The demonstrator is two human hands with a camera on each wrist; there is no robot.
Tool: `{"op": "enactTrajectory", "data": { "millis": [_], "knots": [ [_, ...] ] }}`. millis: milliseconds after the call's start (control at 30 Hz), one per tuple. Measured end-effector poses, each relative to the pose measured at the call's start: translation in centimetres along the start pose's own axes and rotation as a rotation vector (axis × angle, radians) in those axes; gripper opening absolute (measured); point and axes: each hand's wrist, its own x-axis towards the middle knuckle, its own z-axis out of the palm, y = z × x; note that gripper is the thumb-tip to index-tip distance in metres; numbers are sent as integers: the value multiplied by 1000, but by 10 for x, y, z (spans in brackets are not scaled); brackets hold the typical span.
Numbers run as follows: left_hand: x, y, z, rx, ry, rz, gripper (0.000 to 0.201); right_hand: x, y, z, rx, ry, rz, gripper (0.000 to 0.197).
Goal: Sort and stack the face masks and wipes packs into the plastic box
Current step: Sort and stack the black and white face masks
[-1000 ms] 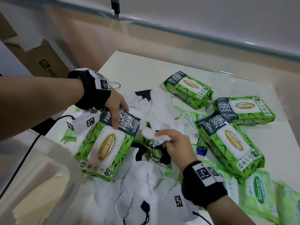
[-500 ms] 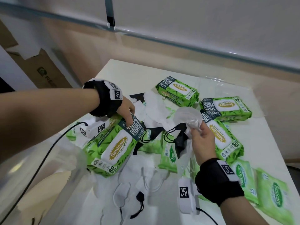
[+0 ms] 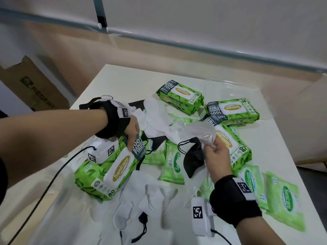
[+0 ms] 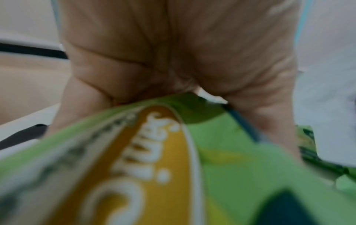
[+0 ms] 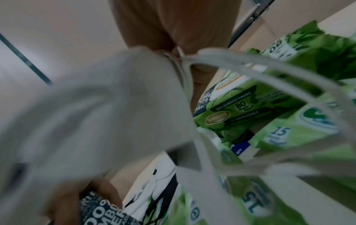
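Nearest me, loose white masks [image 3: 155, 200] lie on the table [image 3: 123, 76], just this side of the big wipes pack [image 3: 108, 167] my left hand [image 3: 131, 128] holds. I take that pack as my landmark. My left fingers [image 3: 131, 142] curl over its dark end panel and grip it, the pack tilted with its far end raised; I judge I hold it by that end so it can swing toward the plastic box, which I cannot make out with any certainty in these views.

Right of the pack, my right hand [image 3: 216, 154] pinches a white mask [image 3: 192, 133], fingers closed on the bunched cloth. A black mask [image 3: 193, 160] hangs beside it by its ear loop, seemingly caught up with the white one. I read this as pulling masks clear of the wipes so the kinds can be sorted.

Beyond my right hand lies another large pack [image 3: 231, 145], with flat small packs [image 3: 281, 200] to its right. Farther from the landmark, two more large packs [image 3: 180, 96] sit near the table's far edge.

The left wrist view shows only the palm pressed against the green pack [image 4: 192, 167], which confirms firm contact that the head view merely suggests. The right wrist view shows the white mask's [image 5: 96, 114] straps looping past the lens and the printed sides of packs [image 5: 235, 109] beneath, but not the black mask clearly.
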Motion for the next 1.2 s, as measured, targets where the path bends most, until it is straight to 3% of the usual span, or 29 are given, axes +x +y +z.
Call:
{"op": "enactTrajectory", "data": {
  "millis": [133, 167, 267, 367, 433, 500, 600, 700, 767, 967, 1067, 1100, 1200],
  "knots": [
    [-35, 0, -20, -302, 100, 73, 47, -3, -1, -23, 31, 91, 12, 35],
    [-48, 3, -29, -385, 121, 92, 48, -2, -5, -30, 49, 126, 5, 34],
    [-79, 21, -51, -531, 189, 168, 77, -1, -26, -50, 164, 199, -55, 25],
    [-94, 46, -48, -651, 211, 246, 64, 1, -61, -69, 225, 284, -135, 15],
    [-90, 65, -29, -743, 226, 263, 46, 4, -80, -82, 234, 349, -175, 20],
    [-75, 84, 0, -706, 243, 282, 48, 6, -91, -90, 257, 390, -200, 16],
    [-49, 110, 47, -709, 199, 317, 59, 6, -94, -90, 276, 347, -176, 15],
    [-32, 117, 83, -848, 181, 321, 50, 0, -84, -79, 270, 262, -112, 22],
    [-28, 110, 86, -807, 194, 272, 50, -6, -74, -71, 260, 203, -67, 23],
    [-45, 64, 71, 25, 167, -53, 50, -16, -49, -36, 306, 66, 89, 17],
    [-47, 43, 96, -78, 53, -85, 52, -20, -43, -17, 308, 12, 177, 17],
    [-45, 40, 109, -148, 35, -130, 60, -22, -42, -11, 302, 0, 201, 18],
    [-39, 40, 144, -204, 164, -317, 100, -27, -36, -2, 291, -36, 232, 17]
  ]
}}
